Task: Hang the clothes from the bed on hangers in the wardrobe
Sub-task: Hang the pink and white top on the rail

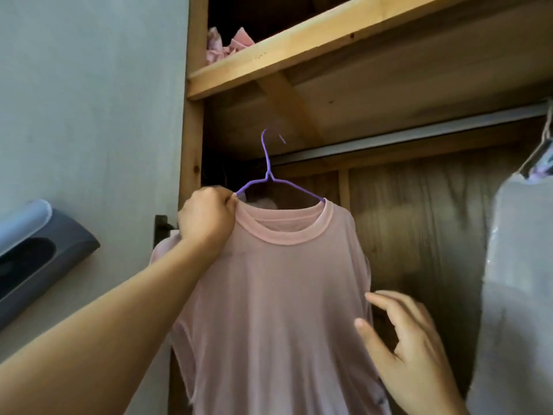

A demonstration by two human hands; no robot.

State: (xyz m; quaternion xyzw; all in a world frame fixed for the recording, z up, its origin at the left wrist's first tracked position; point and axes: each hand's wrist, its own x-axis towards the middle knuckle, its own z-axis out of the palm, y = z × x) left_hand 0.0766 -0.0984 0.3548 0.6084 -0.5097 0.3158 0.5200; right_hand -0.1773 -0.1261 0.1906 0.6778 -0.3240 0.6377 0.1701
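A pale pink T-shirt hangs on a purple wire hanger, held up in front of the open wooden wardrobe. My left hand grips the shirt's left shoulder and the hanger arm at the collar. The hanger's hook points up, a little below and in front of the grey rail, and rests on nothing. My right hand is open beside the shirt's right edge, fingers spread, fingertips close to the fabric.
A light grey garment hangs on the rail at the far right. Folded pink cloth lies on the upper shelf. A grey wall-mounted holder sticks out from the wall at left.
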